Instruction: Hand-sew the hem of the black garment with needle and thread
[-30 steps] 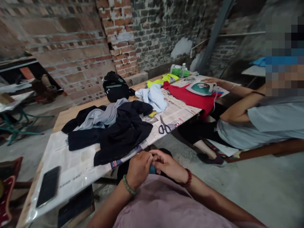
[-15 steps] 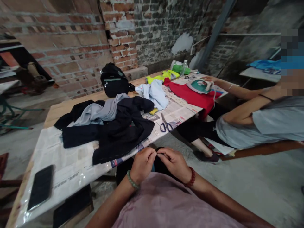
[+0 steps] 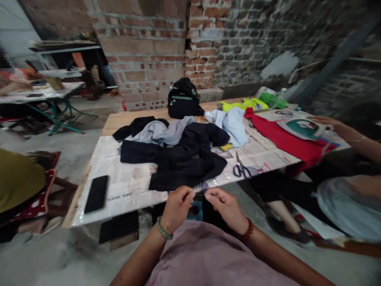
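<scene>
My left hand (image 3: pixel 177 207), with a green bead bracelet at the wrist, is closed in a pinch above my lap. Across a small gap, my right hand (image 3: pixel 228 207) pinches too, a red bead bracelet on its wrist. Whatever sits between the fingertips is too small to make out. Just beyond my hands, a dark garment (image 3: pixel 190 159) lies crumpled over the table's near edge, with a grey cloth (image 3: pixel 160 133) bunched on its far side. Scissors (image 3: pixel 241 167) with dark blue handles rest to the right of it, blades slightly apart.
Newspaper under clear plastic covers the table (image 3: pixel 119 198). A phone (image 3: pixel 97 194) lies at its left corner. A black bag (image 3: pixel 183 99), a light blue garment (image 3: pixel 230 123) and a yellow garment (image 3: pixel 242 104) lie farther back. At right, a co-worker's hand holds an iron (image 3: pixel 302 128) on red cloth (image 3: pixel 268 129).
The view has turned left, bringing another table and a seated person in at the left. My hands, whose fingertips were almost touching, are now farther apart.
</scene>
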A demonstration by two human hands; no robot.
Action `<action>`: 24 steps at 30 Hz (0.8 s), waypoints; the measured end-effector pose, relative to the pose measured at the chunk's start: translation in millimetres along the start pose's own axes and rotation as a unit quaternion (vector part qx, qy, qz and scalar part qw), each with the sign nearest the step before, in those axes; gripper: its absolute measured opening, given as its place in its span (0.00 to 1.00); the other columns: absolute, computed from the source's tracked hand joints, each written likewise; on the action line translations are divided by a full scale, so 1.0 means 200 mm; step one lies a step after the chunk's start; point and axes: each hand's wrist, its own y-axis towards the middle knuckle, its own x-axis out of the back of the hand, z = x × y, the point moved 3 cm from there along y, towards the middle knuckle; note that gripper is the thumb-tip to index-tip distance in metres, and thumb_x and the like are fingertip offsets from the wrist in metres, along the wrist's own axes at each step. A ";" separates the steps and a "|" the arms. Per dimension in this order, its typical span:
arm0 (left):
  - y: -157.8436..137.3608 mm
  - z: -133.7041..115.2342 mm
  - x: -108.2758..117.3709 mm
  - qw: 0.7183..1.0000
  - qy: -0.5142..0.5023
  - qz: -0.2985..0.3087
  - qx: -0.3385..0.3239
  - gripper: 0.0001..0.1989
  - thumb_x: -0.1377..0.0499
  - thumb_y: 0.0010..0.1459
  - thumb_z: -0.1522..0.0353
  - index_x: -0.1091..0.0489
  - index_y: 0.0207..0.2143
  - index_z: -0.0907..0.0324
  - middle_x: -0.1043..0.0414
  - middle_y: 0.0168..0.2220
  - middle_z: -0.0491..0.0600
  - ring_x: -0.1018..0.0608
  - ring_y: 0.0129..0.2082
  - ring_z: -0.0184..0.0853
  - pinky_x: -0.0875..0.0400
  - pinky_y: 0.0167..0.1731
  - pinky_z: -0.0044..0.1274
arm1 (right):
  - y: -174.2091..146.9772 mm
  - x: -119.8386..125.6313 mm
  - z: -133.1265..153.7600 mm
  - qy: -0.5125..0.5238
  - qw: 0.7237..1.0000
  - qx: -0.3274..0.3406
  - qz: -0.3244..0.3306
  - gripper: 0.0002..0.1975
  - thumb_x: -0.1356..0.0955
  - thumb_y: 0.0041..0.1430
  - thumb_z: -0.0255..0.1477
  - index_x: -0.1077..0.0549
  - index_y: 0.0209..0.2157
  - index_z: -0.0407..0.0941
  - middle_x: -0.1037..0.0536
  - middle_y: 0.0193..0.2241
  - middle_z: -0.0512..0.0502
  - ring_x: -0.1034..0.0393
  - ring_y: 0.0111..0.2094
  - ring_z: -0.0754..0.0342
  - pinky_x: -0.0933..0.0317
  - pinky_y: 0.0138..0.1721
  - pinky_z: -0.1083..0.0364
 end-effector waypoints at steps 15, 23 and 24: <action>-0.18 0.09 -0.05 0.953 0.291 -0.047 -0.066 0.08 0.53 0.55 0.72 0.34 0.29 0.61 0.31 0.28 0.50 0.28 0.28 0.32 0.35 0.28 0.22 | -0.02 -0.28 -0.03 0.060 0.931 -0.068 0.353 0.30 0.38 0.52 0.34 0.49 0.57 0.45 0.29 0.30 0.47 0.34 0.24 0.57 0.39 0.23 0.58; -0.07 0.02 -0.23 0.958 0.278 -0.026 -0.066 0.08 0.52 0.54 0.71 0.35 0.27 0.61 0.31 0.27 0.50 0.30 0.27 0.31 0.36 0.27 0.21 | -0.01 -0.03 -0.21 -0.028 0.987 0.026 0.154 0.14 0.37 0.52 0.37 0.31 0.37 0.44 0.35 0.19 0.52 0.39 0.22 0.58 0.43 0.25 0.59; -0.05 0.01 -0.26 0.964 0.258 -0.023 -0.066 0.08 0.52 0.54 0.72 0.35 0.26 0.61 0.32 0.26 0.49 0.30 0.27 0.31 0.36 0.27 0.21 | -0.02 0.00 -0.22 -0.038 0.990 0.038 0.134 0.13 0.37 0.52 0.37 0.31 0.36 0.44 0.35 0.19 0.52 0.40 0.22 0.58 0.43 0.25 0.59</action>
